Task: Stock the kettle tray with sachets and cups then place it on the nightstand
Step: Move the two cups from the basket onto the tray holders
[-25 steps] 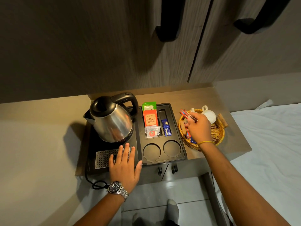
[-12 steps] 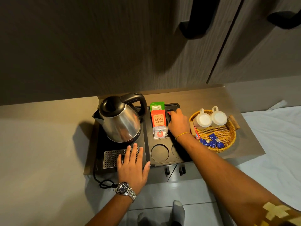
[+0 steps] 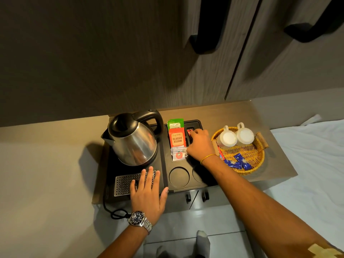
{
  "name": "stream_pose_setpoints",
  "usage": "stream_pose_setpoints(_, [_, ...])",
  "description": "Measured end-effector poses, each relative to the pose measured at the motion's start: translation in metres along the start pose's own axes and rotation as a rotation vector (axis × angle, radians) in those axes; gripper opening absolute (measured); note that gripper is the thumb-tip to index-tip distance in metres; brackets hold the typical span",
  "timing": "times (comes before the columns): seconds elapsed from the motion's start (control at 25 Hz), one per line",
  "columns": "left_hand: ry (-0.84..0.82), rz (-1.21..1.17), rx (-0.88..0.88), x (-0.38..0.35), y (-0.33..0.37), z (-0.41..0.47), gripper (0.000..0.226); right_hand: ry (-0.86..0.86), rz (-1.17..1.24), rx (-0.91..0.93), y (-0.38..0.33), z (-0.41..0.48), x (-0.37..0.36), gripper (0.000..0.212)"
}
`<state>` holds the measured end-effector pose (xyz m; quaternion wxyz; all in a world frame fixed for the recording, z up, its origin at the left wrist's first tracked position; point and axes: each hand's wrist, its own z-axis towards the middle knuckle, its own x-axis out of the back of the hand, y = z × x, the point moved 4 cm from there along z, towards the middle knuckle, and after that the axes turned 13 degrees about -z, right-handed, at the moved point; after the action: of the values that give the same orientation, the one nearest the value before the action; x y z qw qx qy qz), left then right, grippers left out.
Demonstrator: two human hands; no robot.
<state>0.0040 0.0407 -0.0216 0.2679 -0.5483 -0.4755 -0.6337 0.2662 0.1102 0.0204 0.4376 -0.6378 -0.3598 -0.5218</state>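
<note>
You have a single head-worn view, looking steeply down and forward from close above the table [image 3: 270,116], wide-angled, with the kettle tray [image 3: 165,161] near centre, cupboard doors [image 3: 130,53] above and your forearms entering from below

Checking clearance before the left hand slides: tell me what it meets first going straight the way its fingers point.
Probably the kettle. The left hand lies flat on the tray's drip grate, fingers pointing away from the person towards the kettle's base; depth is uncertain.

Steel wristwatch [image 3: 140,219] (dark dial), thin yellow wristband [image 3: 208,157], bare forearms
</note>
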Motion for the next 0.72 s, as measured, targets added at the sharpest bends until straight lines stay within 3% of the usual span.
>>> stream_pose_setpoints(0.12, [0.009,0.005,-0.009,0.002,0.002,-0.001,0.064,0.123,0.095,-0.009,0.011,-0.006,0.025,0.034])
stream_pose_setpoints(0.24, [0.019,0.014,-0.011,0.004,0.003,-0.002,0.065,0.171,0.051,-0.024,0.041,-0.008,0.053,0.047])
stream_pose_setpoints(0.36, [0.016,0.023,-0.013,0.007,0.003,-0.001,0.065,-0.028,-0.323,-0.04,0.079,-0.009,0.06,0.06])
stream_pose_setpoints(0.48, [0.01,0.021,-0.015,0.007,0.003,-0.001,0.066,-0.223,-0.508,0.047,0.099,-0.016,0.046,0.067])
stream_pose_setpoints(0.72, [0.009,0.029,-0.017,0.005,0.003,-0.001,0.069,-0.151,-0.53,0.087,0.101,-0.02,0.047,0.058])
